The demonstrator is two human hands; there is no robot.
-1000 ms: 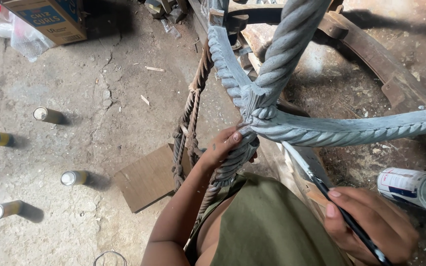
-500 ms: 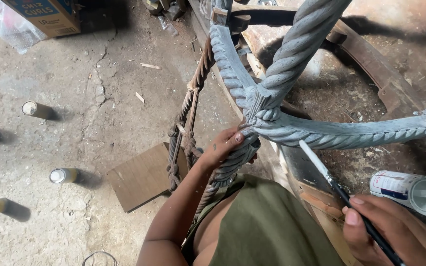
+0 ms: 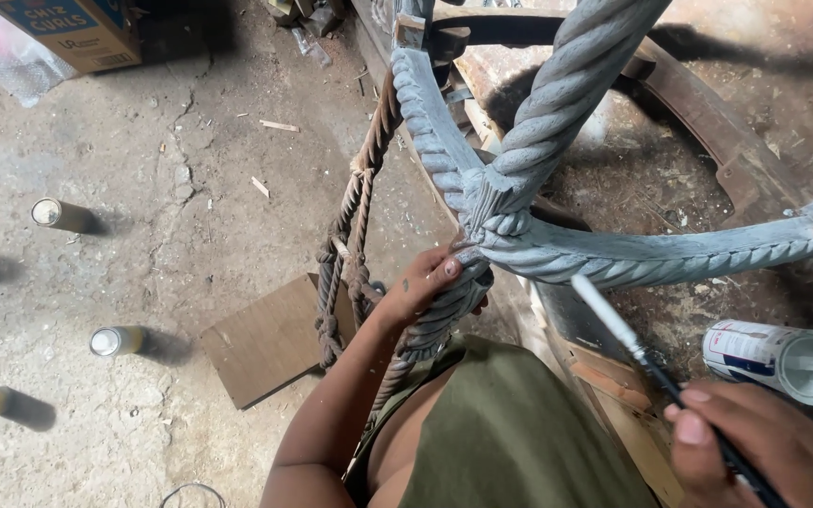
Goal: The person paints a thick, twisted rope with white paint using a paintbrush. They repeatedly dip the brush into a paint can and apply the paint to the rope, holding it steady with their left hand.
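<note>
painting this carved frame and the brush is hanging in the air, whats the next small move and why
Probably bring the brush up to the twisted rail just above its tip. The right hand holds it clear of the wood, pointing at the joint, while the left hand grips the lower rope-carved piece. The open paint can sits close if the bristles look dry.

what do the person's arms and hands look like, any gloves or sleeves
Both hands are bare, with no gloves. The left hand and its forearm show no sleeve, watch or ring, only a small dark speck. The right hand is also uncovered. An olive green top covers the torso.
</note>
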